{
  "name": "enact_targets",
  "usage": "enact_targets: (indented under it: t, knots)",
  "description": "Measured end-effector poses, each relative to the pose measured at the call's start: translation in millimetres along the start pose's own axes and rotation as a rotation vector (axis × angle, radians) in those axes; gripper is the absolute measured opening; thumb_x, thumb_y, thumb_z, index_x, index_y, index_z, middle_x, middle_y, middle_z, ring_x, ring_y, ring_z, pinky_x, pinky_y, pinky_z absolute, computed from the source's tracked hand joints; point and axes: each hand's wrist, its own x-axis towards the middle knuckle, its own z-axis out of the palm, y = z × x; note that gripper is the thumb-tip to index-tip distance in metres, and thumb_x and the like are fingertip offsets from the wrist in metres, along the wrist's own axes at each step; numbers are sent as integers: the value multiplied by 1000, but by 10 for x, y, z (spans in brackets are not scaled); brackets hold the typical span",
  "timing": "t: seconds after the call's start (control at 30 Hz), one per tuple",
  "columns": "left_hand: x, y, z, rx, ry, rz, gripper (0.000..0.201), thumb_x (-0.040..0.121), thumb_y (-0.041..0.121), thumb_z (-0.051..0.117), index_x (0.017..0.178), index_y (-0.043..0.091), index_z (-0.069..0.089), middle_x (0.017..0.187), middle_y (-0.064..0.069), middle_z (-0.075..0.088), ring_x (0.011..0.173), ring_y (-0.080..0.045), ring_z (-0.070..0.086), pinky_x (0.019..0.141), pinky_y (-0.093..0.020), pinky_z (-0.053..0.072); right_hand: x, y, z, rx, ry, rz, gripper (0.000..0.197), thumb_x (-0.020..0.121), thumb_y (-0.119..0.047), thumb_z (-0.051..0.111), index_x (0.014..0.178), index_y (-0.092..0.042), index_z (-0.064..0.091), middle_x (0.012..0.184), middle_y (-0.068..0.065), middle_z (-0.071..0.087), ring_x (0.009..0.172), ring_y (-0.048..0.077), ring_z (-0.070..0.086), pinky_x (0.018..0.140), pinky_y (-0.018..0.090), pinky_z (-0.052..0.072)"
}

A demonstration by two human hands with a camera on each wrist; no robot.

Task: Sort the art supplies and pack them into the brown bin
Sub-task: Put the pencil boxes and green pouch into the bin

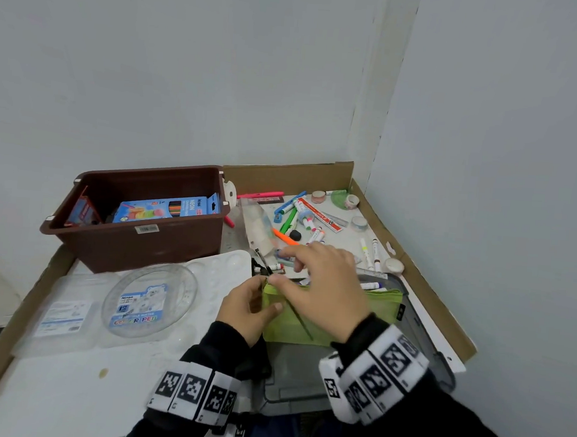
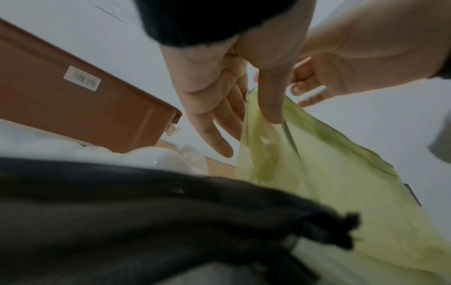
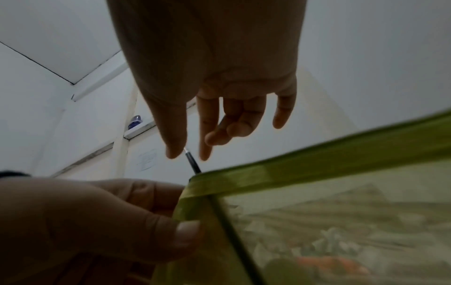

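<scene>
A green mesh pouch (image 1: 325, 309) is held up above a grey plastic lid (image 1: 300, 376). My left hand (image 1: 260, 301) pinches its left corner, thumb on the front. A thin dark brush (image 1: 298, 321) slants down inside the pouch, its tip sticking out at that corner. My right hand (image 1: 287, 269) hovers over the pouch with nearly straight fingers; in the right wrist view the brush (image 3: 192, 164) tip shows between thumb and index finger of the right hand (image 3: 189, 154), with a gap beside it. The brown bin (image 1: 135, 241) stands at the back left with boxes of coloured pencils (image 1: 168, 210) inside.
Loose markers (image 1: 313, 230), a ruler (image 1: 321, 215) and tape rolls (image 1: 395, 265) lie at the back right. A clear round pen case (image 1: 148, 297) and a white palette (image 1: 218, 271) lie left of my hands. Cardboard walls (image 1: 438, 307) edge the table, and room walls stand close behind.
</scene>
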Motion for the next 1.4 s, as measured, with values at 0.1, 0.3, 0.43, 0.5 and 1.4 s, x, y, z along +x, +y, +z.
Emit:
enact_targets:
  t: [0.1,0.3,0.43,0.5,1.4]
  knots:
    - [-31,-19,-22,43,-6,29,36,78,-6,65,108,13,60,83,5,65,73,0,59,72,-17,46,134,-119,50,37,-23,-30,15,88,-37,55,96,-31,67,74,-12,54,79,8,49,93,38,29]
    - [-81,-63,-118,-73,37,3,38,78,-16,59,92,19,57,90,2,64,85,-11,61,74,-11,49,281,35,-351,462,501,-18,13,92,-16,55,83,-25,55,65,-13,55,56,4,52,55,15,44]
    - [-143,-39,-177,-32,46,86,51,79,-17,55,101,29,54,101,4,62,85,-12,61,72,-20,50,380,366,-726,497,790,68,18,92,-20,52,81,-35,50,65,-22,59,60,5,58,58,22,48]
    - [-156,-28,-196,0,51,127,51,80,-17,54,102,30,53,104,5,60,87,-16,60,75,-27,49,411,568,-796,436,761,123,14,92,-22,51,83,-33,53,65,-21,61,60,2,58,60,26,49]
    - [-230,-31,-217,244,209,323,33,73,1,47,83,32,55,91,12,60,91,-7,57,78,-20,46,-164,770,-318,226,-372,147,25,94,-25,52,80,-14,69,85,-12,63,89,6,58,84,24,42]
